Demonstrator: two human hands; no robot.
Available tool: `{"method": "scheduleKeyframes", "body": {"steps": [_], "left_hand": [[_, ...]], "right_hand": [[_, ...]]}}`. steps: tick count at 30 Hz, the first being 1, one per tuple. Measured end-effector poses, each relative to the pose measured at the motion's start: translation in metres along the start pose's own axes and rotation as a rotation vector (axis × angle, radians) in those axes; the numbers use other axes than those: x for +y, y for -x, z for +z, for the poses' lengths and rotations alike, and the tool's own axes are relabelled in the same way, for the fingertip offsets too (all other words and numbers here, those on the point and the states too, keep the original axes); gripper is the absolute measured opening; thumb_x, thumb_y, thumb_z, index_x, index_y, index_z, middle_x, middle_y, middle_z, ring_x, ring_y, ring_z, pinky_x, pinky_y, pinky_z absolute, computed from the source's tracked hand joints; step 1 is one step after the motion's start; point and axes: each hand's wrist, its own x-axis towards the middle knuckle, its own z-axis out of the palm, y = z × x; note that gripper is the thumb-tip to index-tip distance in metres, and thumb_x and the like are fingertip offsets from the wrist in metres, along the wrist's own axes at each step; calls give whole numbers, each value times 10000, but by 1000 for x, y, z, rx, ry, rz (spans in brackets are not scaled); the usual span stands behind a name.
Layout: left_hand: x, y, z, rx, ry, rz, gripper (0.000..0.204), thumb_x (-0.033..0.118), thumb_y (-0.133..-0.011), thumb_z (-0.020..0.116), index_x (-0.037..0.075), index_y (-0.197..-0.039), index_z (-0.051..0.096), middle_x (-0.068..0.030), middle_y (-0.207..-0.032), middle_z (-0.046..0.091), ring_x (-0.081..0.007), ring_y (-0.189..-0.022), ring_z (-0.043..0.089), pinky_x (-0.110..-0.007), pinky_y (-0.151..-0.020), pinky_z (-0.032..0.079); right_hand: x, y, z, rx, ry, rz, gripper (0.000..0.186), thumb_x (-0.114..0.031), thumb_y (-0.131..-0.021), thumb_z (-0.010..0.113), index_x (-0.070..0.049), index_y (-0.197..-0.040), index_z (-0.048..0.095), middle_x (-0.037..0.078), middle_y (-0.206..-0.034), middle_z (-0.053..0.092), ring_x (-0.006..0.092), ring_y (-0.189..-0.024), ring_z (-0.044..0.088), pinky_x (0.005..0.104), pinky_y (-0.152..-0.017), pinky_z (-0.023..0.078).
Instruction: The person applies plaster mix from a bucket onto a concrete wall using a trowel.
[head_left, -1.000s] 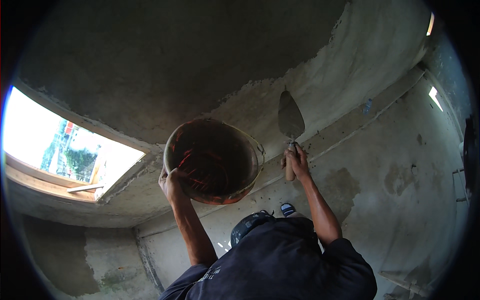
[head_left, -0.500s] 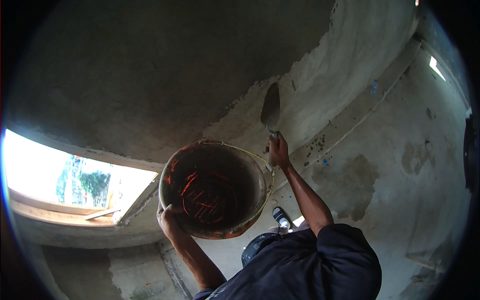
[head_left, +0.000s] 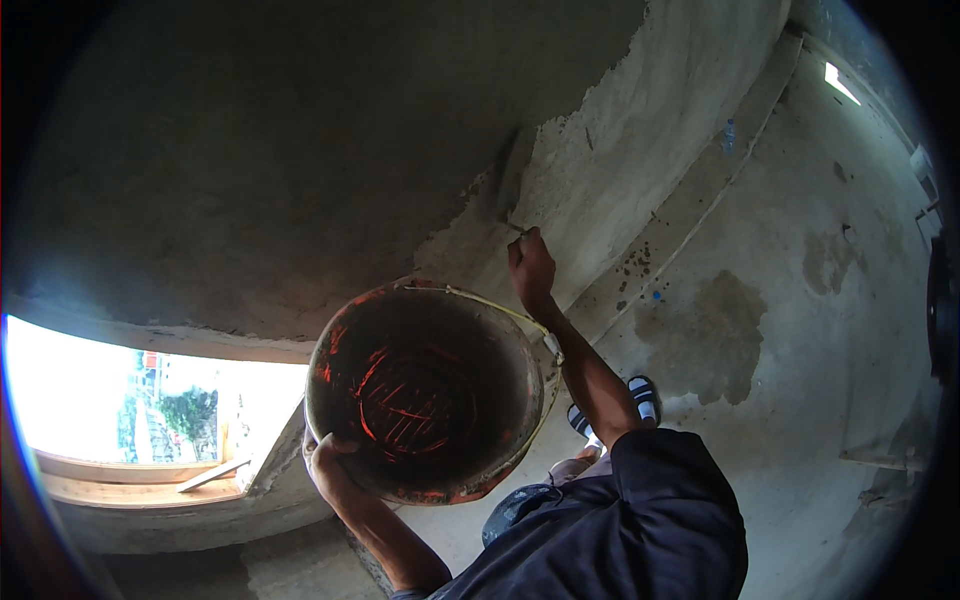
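My left hand (head_left: 334,468) grips the rim of a round bucket (head_left: 463,365) on its lower left side. The bucket's inside is dark and grimy, with orange scrape marks on the bottom, and a cord handle hangs down its right side. My right hand (head_left: 532,258) is closed on the handle of a pointed trowel (head_left: 508,170) above the bucket's right side. The blurred, dim blade lies over the plastered wall (head_left: 290,150) at the ragged edge of the darker patch; whether it touches cannot be told.
A bright opening with a timber frame (head_left: 120,471) is at the lower left. A bare concrete floor (head_left: 810,360) with damp stains runs along the right, below a ledge with a plastic bottle (head_left: 729,136) near it. My sandalled feet (head_left: 643,398) show beside my right arm.
My right hand has moved the trowel up and to the left, onto the edge of the dark plaster. The bucket, still in my left hand, sits lower in view, and the view has shifted.
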Motion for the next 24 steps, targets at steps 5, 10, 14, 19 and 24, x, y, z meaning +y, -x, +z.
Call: {"method": "scheduleKeyframes", "body": {"steps": [5, 10, 14, 19, 24], "left_hand": [[-10, -16, -14, -23, 4, 14, 461, 90, -564, 497, -35, -1004, 556, -94, -817, 578, -211, -679, 574, -290, -633, 500], [-5, -18, -5, -75, 69, 39, 480, 73, -585, 492, -44, -1046, 562, -101, -852, 596, -193, -702, 579, -275, -669, 494], [-15, -25, -7, -146, 161, 29, 614, -17, -551, 455, -67, -1158, 530, -120, -950, 616, -199, -780, 604, -283, -734, 516], [-20, -28, -10, -179, 87, 34, 597, -26, -561, 449, -65, -1151, 537, -107, -966, 620, -185, -789, 606, -271, -726, 510], [-18, -28, -9, -149, 133, 35, 597, -31, -561, 449, -57, -1149, 549, -84, -958, 621, -159, -774, 596, -246, -697, 491]], "right_hand": [[-17, 34, 1, -166, 38, 98, 315, -211, -821, 595, -49, -1042, 440, 189, -825, 615, 409, -775, 606, 486, -606, 474], [0, 52, -22, -243, -332, 162, 233, -213, -844, 611, -48, -962, 497, 176, -695, 619, 339, -640, 640, 409, -580, 480], [-14, 37, -40, -153, -291, 231, 263, -257, -887, 560, -16, -967, 491, 183, -676, 594, 327, -586, 603, 403, -536, 452], [-18, 26, -26, -120, -177, 199, 243, -248, -934, 484, -7, -961, 488, 217, -701, 580, 390, -646, 598, 441, -563, 451], [-16, 28, -18, -102, -153, 124, 245, -251, -937, 480, -8, -966, 489, 219, -705, 581, 399, -652, 596, 444, -567, 452]]}}
